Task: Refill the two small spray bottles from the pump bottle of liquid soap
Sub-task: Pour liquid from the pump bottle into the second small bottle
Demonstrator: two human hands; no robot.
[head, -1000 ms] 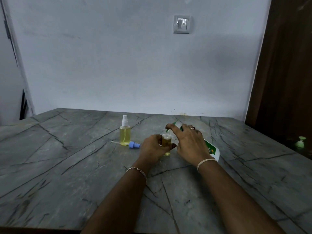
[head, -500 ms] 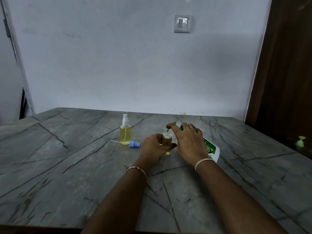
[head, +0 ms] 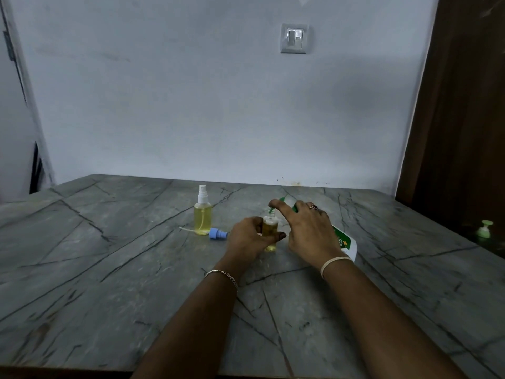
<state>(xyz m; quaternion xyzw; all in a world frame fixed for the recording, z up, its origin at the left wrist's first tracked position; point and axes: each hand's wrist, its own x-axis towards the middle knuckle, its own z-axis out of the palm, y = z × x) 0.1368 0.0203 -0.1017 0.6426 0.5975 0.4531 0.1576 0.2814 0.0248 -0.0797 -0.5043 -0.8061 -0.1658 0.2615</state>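
Observation:
My left hand grips a small open spray bottle of yellow liquid, standing on the grey marble table. My right hand holds the white and green soap bottle tilted, its green nozzle over the small bottle's mouth, forefinger stretched along the top. A second small spray bottle with a white sprayer stands upright to the left, full of yellow liquid. A blue spray cap with its thin tube lies on the table between that bottle and my left hand.
A green pump head sits at the far right beside the table edge. A brown door or curtain is at the right. A light switch is on the white wall behind the table.
Both hands keep the same hold and place. The view has shifted only slightly.

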